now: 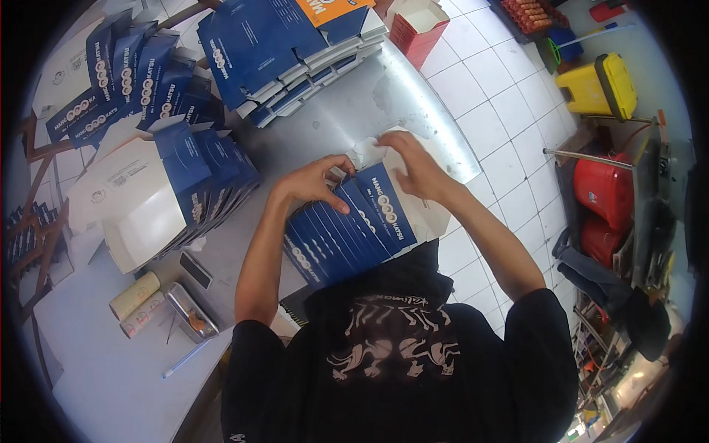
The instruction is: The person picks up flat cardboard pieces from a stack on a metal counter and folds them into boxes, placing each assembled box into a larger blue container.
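Close to my body sits a row of nested blue cardboard food boxes (332, 240) with white insides, on the steel tabletop. My left hand (321, 184) grips the top edge of the row, thumb on the blue side and fingers curled over the back. To the right, my right hand (417, 170) bends its fingers over a white flap (365, 153) of the front box, with the thumb lower on its white inside. My fingers partly hide the folded flaps between the two hands.
Stacked blue boxes (251, 55) stand at the back; more nested boxes (140, 184) lean at left. A tape roll (134, 295), a phone (196, 270), a metal tin (190, 310) and a pen (185, 359) lie front left. A yellow bin (602, 85) and red containers (605, 192) are at right.
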A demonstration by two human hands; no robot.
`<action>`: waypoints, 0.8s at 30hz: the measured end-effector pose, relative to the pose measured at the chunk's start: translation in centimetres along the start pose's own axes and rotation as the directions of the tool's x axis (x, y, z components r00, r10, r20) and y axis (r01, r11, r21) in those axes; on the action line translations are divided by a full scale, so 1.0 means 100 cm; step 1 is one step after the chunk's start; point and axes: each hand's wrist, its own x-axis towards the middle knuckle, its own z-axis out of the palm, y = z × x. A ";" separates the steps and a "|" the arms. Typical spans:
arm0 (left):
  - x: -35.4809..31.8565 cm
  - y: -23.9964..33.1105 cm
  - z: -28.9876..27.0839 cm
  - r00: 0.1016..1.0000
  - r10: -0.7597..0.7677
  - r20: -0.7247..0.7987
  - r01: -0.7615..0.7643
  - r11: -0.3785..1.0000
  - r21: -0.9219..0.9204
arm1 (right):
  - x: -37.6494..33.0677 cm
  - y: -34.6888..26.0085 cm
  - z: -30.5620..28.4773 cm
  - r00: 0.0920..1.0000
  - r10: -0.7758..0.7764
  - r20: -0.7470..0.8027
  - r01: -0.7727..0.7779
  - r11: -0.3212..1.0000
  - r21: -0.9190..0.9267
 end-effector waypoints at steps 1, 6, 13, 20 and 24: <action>-0.001 -0.001 -0.001 1.000 0.006 0.002 -0.006 1.000 -0.005 | 0.009 0.006 0.010 0.997 -0.047 0.066 0.042 0.996 0.076; -0.001 -0.014 -0.006 0.998 0.053 0.043 -0.051 0.998 -0.048 | 0.003 0.014 0.038 0.968 -0.047 0.247 -0.012 0.973 0.231; -0.004 -0.029 -0.015 0.994 0.061 0.092 -0.047 0.988 -0.146 | 0.028 0.012 0.041 0.931 -0.119 0.344 0.083 0.990 0.118; -0.005 -0.022 -0.009 0.999 0.033 0.039 -0.022 0.970 -0.243 | 0.024 0.033 0.068 0.977 0.013 0.213 -0.069 0.963 0.259; -0.008 -0.026 -0.003 1.000 -0.027 -0.001 0.026 0.966 -0.256 | 0.002 0.038 0.084 0.988 0.093 0.120 -0.131 0.919 0.372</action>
